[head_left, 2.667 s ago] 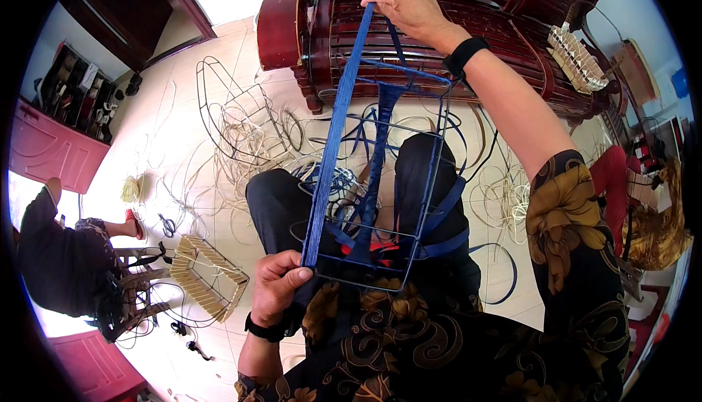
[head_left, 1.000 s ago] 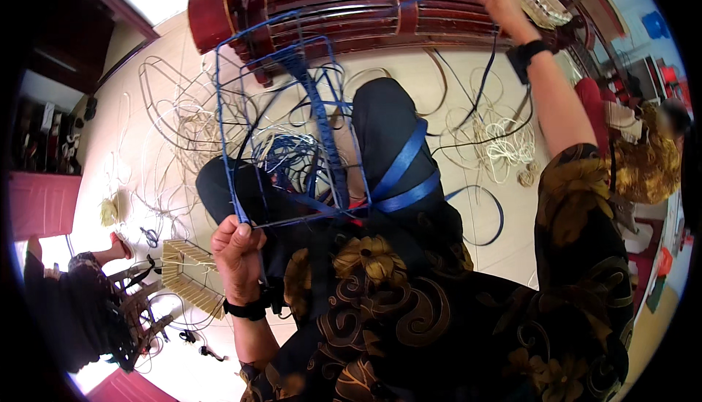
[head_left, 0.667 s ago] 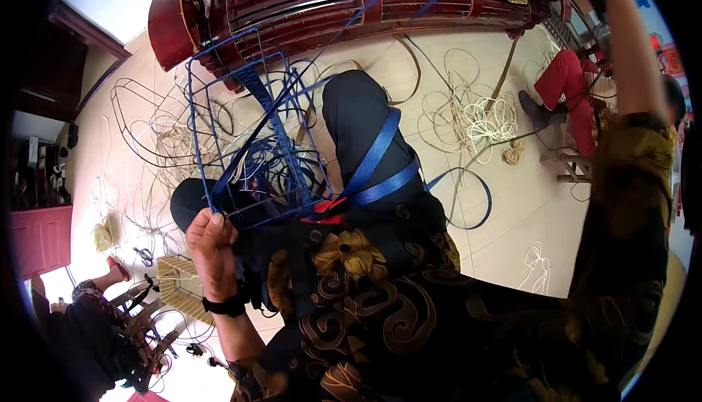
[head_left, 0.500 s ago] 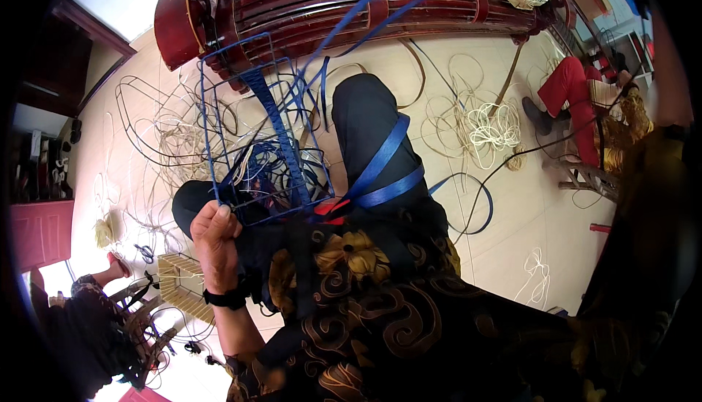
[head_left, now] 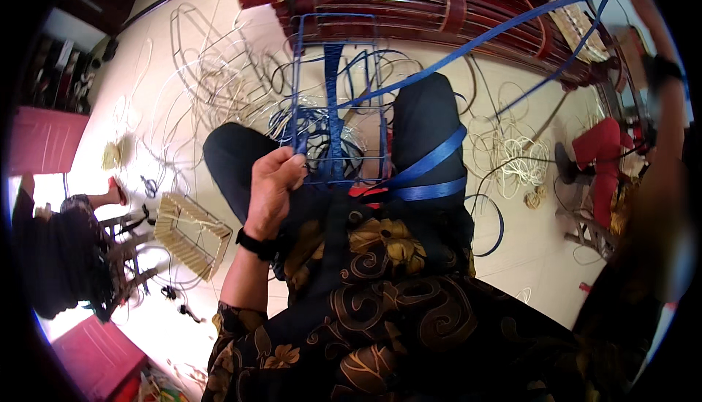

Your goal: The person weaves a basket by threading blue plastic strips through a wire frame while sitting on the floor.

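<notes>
Farther right than before, my right hand (head_left: 645,8) blurs near blue strap (head_left: 479,42), grip unclear, while my left hand (head_left: 272,185) pinches the wire frame (head_left: 382,120), 1 band (head_left: 333,69) wrapped, sides open.

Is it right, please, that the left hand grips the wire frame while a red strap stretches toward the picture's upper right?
Not quite: the strap is blue, not red, as the head view shows. The left hand does grip the wire frame, and the strap runs that way.
</notes>
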Motion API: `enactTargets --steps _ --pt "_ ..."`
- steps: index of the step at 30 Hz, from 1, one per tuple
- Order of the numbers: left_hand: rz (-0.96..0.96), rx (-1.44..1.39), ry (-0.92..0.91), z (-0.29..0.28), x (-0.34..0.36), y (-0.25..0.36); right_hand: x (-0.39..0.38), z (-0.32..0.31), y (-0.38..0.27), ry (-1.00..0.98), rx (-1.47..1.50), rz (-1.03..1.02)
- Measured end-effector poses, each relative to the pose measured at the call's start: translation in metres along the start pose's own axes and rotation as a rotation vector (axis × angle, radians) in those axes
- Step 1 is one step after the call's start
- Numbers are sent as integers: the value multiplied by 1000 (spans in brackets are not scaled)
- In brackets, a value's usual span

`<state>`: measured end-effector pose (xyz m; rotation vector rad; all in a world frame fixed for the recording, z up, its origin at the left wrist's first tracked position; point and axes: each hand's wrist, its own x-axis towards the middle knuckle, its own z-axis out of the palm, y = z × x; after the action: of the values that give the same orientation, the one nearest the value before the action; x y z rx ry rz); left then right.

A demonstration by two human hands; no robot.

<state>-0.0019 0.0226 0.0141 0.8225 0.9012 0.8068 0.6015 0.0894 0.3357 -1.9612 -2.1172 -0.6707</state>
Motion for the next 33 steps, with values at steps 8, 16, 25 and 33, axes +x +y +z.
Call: enactTargets --steps 8,16,25,33 --pt "-15 9 -7 -3 -5 -14 -109 136 -338 -395 965 -226" --pt "-68 105 -27 2 -7 -9 -136 160 -459 -688 1231 20" --pt "-161 -31 -79 -7 -4 -9 -151 174 -476 -677 1546 511" --pt "-253 -179 -156 -22 0 -8 -146 169 -478 -732 1516 522"
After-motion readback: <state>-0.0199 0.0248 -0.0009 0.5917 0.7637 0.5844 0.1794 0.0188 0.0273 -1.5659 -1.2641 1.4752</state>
